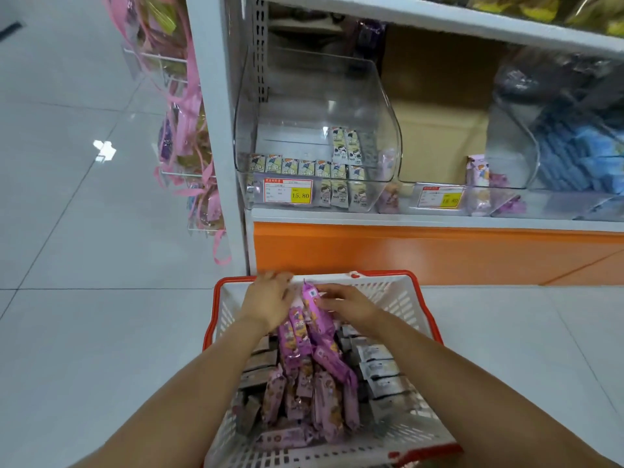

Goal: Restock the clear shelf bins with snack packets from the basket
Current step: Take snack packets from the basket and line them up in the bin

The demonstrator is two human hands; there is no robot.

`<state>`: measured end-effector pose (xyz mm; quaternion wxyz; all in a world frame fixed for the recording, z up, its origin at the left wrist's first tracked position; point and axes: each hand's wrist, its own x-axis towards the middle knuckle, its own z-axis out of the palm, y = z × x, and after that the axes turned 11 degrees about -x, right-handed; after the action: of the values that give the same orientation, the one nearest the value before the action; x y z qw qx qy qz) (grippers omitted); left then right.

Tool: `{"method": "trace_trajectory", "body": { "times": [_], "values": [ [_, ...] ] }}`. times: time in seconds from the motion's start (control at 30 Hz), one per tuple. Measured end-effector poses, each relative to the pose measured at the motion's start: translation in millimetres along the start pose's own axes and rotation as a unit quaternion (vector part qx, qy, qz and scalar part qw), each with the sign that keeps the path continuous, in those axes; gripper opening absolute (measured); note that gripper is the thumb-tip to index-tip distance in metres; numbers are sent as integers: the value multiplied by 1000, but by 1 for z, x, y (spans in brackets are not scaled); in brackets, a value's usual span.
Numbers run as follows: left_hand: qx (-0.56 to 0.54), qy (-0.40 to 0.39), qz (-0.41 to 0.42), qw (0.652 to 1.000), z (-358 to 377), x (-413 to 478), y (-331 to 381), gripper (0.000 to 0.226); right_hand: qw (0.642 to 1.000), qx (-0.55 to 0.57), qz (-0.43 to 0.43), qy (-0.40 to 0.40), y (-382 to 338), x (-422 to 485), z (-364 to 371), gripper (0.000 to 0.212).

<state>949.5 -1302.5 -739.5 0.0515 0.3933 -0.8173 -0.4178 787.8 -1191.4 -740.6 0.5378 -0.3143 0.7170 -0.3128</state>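
Note:
A white basket with a red rim [398, 300] stands on the floor below the shelf, holding several purple snack packets [324, 393] and grey ones [378, 366]. Both hands are inside it at the far end. My left hand [268, 298] and my right hand [347, 304] press from either side on a bunch of purple packets [312, 314] standing up between them. On the shelf above, a clear bin [317, 96] holds a low row of green packets [337, 173]. The middle clear bin [439, 197] holds a few purple packets [477, 170].
An orange base panel [422, 255] runs under the shelf, just beyond the basket. A bin of blue packets [580, 157] is at the right. Pink ribbon-tied bags [189, 130] hang on the shelf's left end. Pale tiled floor [84, 231] surrounds the basket.

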Motion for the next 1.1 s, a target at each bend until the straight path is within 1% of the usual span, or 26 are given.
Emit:
{"method": "trace_trajectory", "body": {
  "times": [0.03,0.07,0.1,0.13,0.23,0.3,0.37,0.43,0.5,0.53,0.6,0.63,0.7,0.77,0.9,0.97,1.0,1.1],
  "values": [
    [-113,-3,-33,993,-2,-1,13,40,998,53,-11,-14,-7,-4,-6,34],
    [-226,-4,-63,972,-4,-1,25,38,995,97,-21,-29,-14,-8,-12,35],
    [-321,-4,-87,943,-6,-3,37,34,990,131,-28,-42,-21,-14,-19,36],
    [-375,-1,-91,923,-9,-3,49,29,987,151,-37,-51,-28,-19,-27,35],
    [-442,3,-60,895,-16,-1,77,18,982,166,-69,-56,-47,-39,-49,30],
    [-456,11,-35,889,-20,0,96,16,981,167,-85,-39,-55,-51,-63,19],
    [-462,15,-20,887,-22,0,116,16,977,185,-100,-18,-62,-63,-75,8],
    [-466,34,-8,884,-21,2,136,14,976,179,-119,12,-70,-79,-86,6],
    [-459,63,-11,886,-19,6,157,13,982,106,-149,40,-78,-100,-96,6],
    [-448,79,-15,890,-18,8,167,15,983,52,-165,59,-80,-109,-101,5],
    [-424,103,-13,900,-13,13,189,22,974,-35,-191,120,-79,-121,-114,21],
    [-412,110,-5,905,-11,16,199,21,966,-63,-201,153,-79,-127,-120,30],
    [-388,125,16,913,-7,19,222,20,947,-106,-223,207,-78,-138,-135,39],
    [-364,139,41,920,-1,25,243,23,930,-132,-240,246,-78,-151,-152,39],
    [-354,118,107,922,7,31,290,19,901,-155,-263,308,-80,-173,-189,37],
    [-275,114,143,944,12,36,307,20,882,-167,-270,347,-81,-181,-213,35],
    [-236,115,172,949,15,39,313,21,873,-171,-266,371,-80,-184,-226,33],
    [-122,93,280,948,30,57,322,30,852,-164,-233,440,-77,-187,-270,27]
  ]
}}
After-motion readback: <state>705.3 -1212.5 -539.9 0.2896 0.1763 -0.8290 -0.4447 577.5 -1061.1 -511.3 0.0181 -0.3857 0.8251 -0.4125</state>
